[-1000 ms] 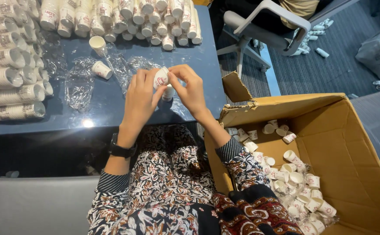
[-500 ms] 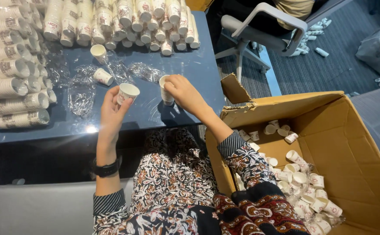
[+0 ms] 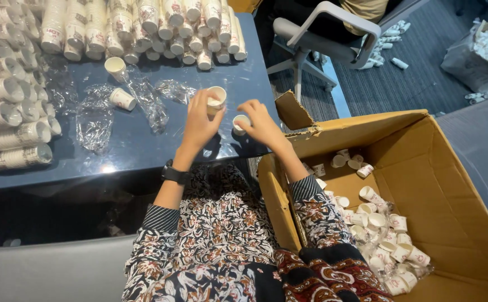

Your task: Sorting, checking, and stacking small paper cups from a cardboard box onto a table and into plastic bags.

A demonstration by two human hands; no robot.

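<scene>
Big carton (image 3: 423, 168) at the person's right, its floor partly covered with loose small paper cups (image 3: 386, 229). Left hand (image 3: 199, 120) over the counter (image 3: 143, 151), fingers closed on one cup (image 3: 217, 97) held upright. Right hand (image 3: 260, 124) close beside it, fingers pinching a second cup (image 3: 240, 123) at the counter's edge. Empty plastic sleeves (image 3: 95, 117) and two stray cups (image 3: 122, 98) lie beyond. Farther back, stacked cups (image 3: 143, 28) in long rows. Judgement: early going; most stacks remain.
</scene>
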